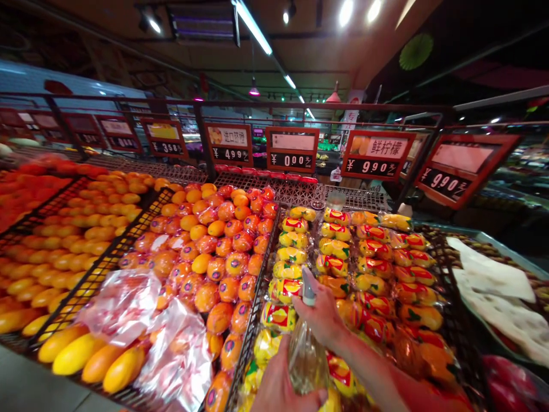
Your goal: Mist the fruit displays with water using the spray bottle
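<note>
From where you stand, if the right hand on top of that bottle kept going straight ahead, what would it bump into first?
Probably the packed yellow lemons just beyond the right hand, though depth is hard to judge. The left hand holds the bottle lower down.

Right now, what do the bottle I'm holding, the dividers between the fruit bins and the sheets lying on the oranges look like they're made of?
The bottle, in the left hand and right hand, looks like clear plastic or glass: see-through and glossy. Its spray top looks like pale plastic. The dividers look like dark coated wire mesh, an open grid. The sheets look like thin clear plastic film, crinkled and shiny.
</note>
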The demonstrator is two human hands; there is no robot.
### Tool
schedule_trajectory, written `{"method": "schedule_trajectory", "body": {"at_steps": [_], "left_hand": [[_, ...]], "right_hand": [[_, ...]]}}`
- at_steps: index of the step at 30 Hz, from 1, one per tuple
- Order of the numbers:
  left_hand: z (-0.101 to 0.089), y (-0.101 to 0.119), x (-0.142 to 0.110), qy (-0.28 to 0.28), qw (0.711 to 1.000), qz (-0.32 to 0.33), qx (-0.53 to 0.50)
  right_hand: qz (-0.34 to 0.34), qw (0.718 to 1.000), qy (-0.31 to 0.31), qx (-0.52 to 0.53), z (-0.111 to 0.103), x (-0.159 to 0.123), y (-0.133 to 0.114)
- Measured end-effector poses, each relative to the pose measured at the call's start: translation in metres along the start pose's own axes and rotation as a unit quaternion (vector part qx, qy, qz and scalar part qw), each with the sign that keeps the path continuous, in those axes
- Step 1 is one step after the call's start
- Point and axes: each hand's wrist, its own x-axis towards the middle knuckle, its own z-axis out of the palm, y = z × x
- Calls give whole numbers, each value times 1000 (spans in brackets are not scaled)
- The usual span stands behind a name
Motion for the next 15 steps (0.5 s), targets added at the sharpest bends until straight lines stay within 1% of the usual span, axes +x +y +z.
{"method": "schedule_trajectory", "body": {"at_steps": [2, 3, 5, 8, 11, 13, 15], "left_hand": [[-5, 14, 20, -31, 997, 73, 23], [-7, 21, 29, -31, 995, 93, 25], [-11, 31, 44, 1, 995, 98, 29], [-16, 37, 57, 46, 994, 101, 17], [-20, 35, 60, 60, 992, 113, 10], [-23, 30, 56, 56, 993, 108, 8], [-26, 22, 46, 45, 994, 100, -4]], "right_hand": [[-19, 1000, -3, -4, -5, 25, -13], [-20, 1000, 0, -4, -7, 37, -19], [-19, 1000, 10, 4, -9, 60, -28], [-18, 999, 26, 15, -6, 84, -32], [-8, 998, 54, -17, 2, 89, -29], [-6, 997, 63, -44, 8, 82, -27], [-17, 997, 55, -52, 15, 67, -27]]}}
